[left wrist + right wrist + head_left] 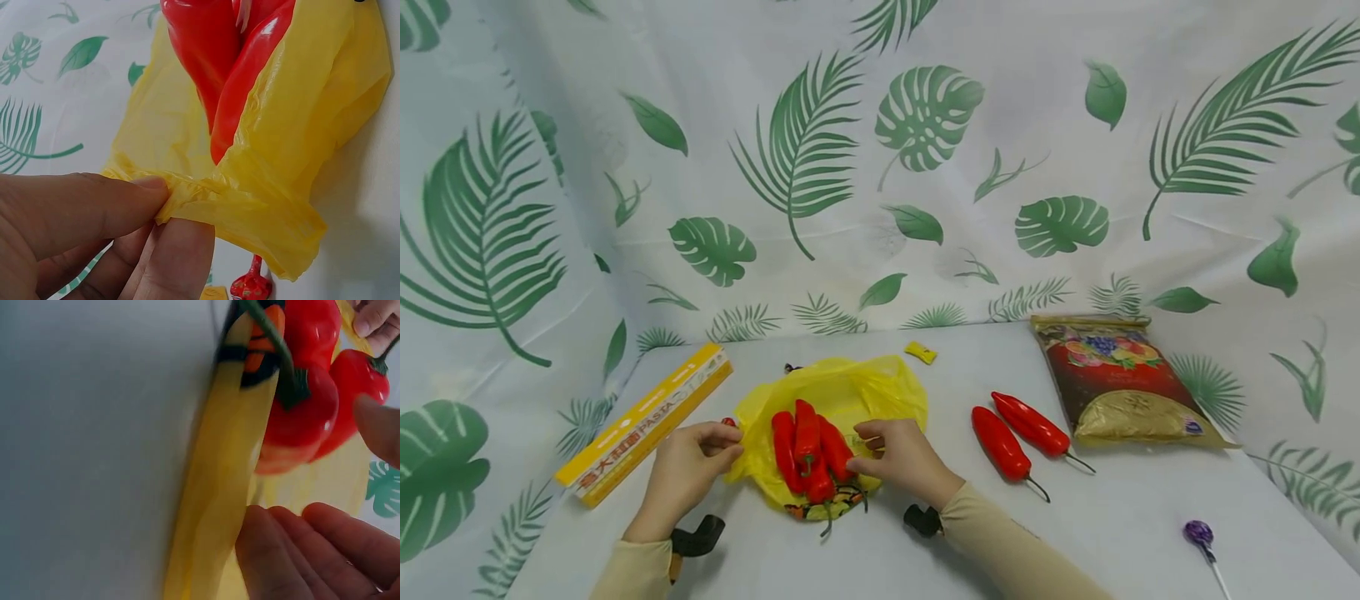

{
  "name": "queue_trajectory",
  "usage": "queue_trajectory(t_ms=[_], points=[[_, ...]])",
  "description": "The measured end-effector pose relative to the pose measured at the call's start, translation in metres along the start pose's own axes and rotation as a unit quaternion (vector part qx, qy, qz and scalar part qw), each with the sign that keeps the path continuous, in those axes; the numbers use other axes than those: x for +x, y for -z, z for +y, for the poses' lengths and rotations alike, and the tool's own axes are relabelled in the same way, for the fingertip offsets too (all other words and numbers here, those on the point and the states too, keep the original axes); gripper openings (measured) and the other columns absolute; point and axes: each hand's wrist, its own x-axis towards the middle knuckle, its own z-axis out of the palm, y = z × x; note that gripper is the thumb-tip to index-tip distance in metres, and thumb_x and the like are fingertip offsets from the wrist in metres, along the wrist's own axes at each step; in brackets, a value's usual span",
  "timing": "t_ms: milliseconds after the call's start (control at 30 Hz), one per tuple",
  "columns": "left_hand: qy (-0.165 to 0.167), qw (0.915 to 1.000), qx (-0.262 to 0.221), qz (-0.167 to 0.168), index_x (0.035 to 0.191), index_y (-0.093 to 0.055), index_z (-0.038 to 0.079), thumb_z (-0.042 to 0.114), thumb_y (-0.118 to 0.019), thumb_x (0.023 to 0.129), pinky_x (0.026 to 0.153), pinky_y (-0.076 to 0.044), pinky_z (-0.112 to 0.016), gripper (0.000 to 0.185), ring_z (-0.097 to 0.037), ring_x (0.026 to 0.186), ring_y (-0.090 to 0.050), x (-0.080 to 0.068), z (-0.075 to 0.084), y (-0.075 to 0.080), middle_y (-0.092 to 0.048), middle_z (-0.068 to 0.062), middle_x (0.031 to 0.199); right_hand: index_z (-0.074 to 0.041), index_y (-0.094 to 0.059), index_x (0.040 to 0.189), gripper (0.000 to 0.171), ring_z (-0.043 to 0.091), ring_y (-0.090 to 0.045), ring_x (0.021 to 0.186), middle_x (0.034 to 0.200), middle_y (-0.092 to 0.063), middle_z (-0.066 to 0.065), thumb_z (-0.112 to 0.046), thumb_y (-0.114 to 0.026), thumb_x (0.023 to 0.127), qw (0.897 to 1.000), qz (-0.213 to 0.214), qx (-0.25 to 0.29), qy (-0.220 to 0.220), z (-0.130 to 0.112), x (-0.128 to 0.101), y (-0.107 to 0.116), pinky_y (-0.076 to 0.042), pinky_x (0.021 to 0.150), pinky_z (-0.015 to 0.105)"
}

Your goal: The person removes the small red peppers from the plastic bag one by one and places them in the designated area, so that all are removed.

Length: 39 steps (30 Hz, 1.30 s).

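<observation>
A thin yellow plastic bag (891, 390) lies on the table with several red chili peppers (807, 429) heaped on and in it, green stems toward me. My left hand (685, 471) pinches the bag's left edge between thumb and fingers; in the left wrist view the gathered plastic (194, 190) shows between them. At the right side, my right hand (904, 457) has its fingers against the bag, with the thumb apart from them, close beside a pepper. The right wrist view shows these fingertips (294, 525) at the yellow plastic, below the peppers (306, 412).
Left of the bag lies a yellow pasta box (643, 425), with a red-wrapped lollipop (252, 286) near the left hand. Two red peppers (1002, 442) lie to the right. Beyond are a red-and-gold package (1120, 379), a small yellow packet (921, 352) and a purple lollipop (1199, 533).
</observation>
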Motion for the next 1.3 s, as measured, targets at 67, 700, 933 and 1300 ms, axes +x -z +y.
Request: queue_trajectory(t_ms=[67, 700, 933, 1300], points=[[0.002, 1.0, -0.003, -0.002, 0.101, -0.078, 0.008, 0.014, -0.081, 0.09, 0.061, -0.055, -0.022, 0.013, -0.012, 0.074, -0.069, 0.0, 0.0, 0.0, -0.078, -0.006, 0.092, 0.001, -0.068, 0.133, 0.058, 0.029, -0.074, 0.109, 0.13, -0.073, 0.016, -0.03, -0.085, 0.087, 1.0, -0.012, 0.006, -0.01, -0.002, 0.005, -0.006, -0.061, 0.093, 0.042], [0.003, 0.9999, -0.01, -0.005, 0.1, -0.078, 0.009, 0.013, -0.081, 0.09, 0.06, -0.054, -0.023, 0.011, -0.012, 0.073, -0.068, -0.001, -0.002, -0.001, -0.077, -0.006, 0.091, -0.005, -0.074, 0.127, 0.043, 0.011, -0.068, 0.093, 0.113, -0.079, 0.004, -0.019, -0.08, 0.086, 1.0, -0.003, -0.024, -0.005, -0.008, 0.019, -0.025, -0.058, 0.082, 0.026], [-0.004, 1.0, -0.004, -0.007, 0.1, -0.079, 0.009, 0.014, -0.08, 0.09, 0.061, -0.054, -0.023, 0.011, -0.011, 0.074, -0.069, 0.001, -0.001, -0.002, -0.078, -0.005, 0.092, -0.002, -0.071, 0.131, 0.046, 0.017, -0.069, 0.105, 0.122, -0.077, 0.008, -0.015, -0.078, 0.088, 1.0, 0.002, -0.007, -0.02, -0.005, 0.013, -0.016, -0.06, 0.095, 0.039], [-0.004, 0.9998, 0.001, -0.018, 0.101, -0.079, 0.011, 0.017, -0.08, 0.091, 0.059, -0.053, -0.024, 0.012, -0.01, 0.071, -0.069, 0.001, -0.001, -0.004, -0.078, -0.003, 0.091, -0.004, -0.072, 0.13, 0.044, 0.017, -0.072, 0.106, 0.124, -0.077, 0.008, -0.016, -0.077, 0.088, 0.999, 0.032, -0.024, -0.014, 0.0, -0.007, 0.01, -0.059, 0.09, 0.036]])
